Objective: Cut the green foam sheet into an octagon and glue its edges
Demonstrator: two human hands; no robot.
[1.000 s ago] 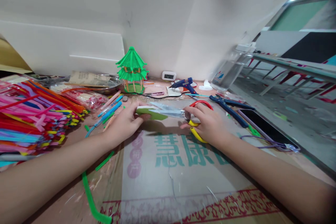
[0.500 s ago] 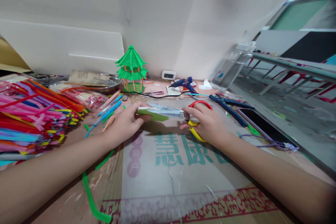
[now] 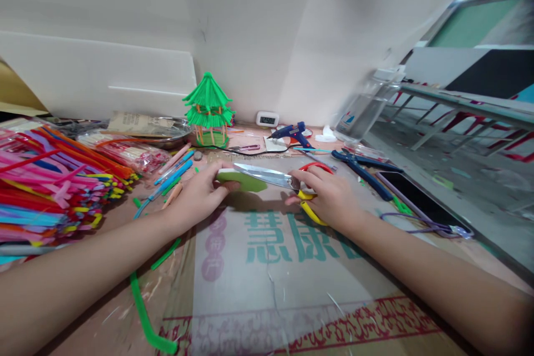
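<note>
My left hand point(image 3: 205, 193) pinches a flat green piece point(image 3: 246, 182) with a pale edge, held above the printed cardboard. The fingers of my right hand point(image 3: 329, 192) are wrapped round the red and yellow handles of a pair of scissors point(image 3: 273, 177). Their metal blades point left and lie across the far edge of the green piece. Whether the blades touch it, I cannot tell. Beyond my hands stands a small two-tiered green pagoda point(image 3: 209, 111) of pipe cleaners, on thin orange posts.
Bundled pipe cleaners point(image 3: 54, 183) crowd the left. Behind are a metal bowl point(image 3: 175, 132), a small digital timer point(image 3: 267, 119) and a blue glue gun point(image 3: 294, 132). Pliers point(image 3: 367, 169), a phone point(image 3: 417, 200) and a clear water bottle point(image 3: 365, 105) stand or lie at right. Cardboard point(image 3: 250, 289) covers the front.
The scissor blades have shifted slightly and look sharper and a little more parted. Both hands keep nearly the same place and hold the same things.
</note>
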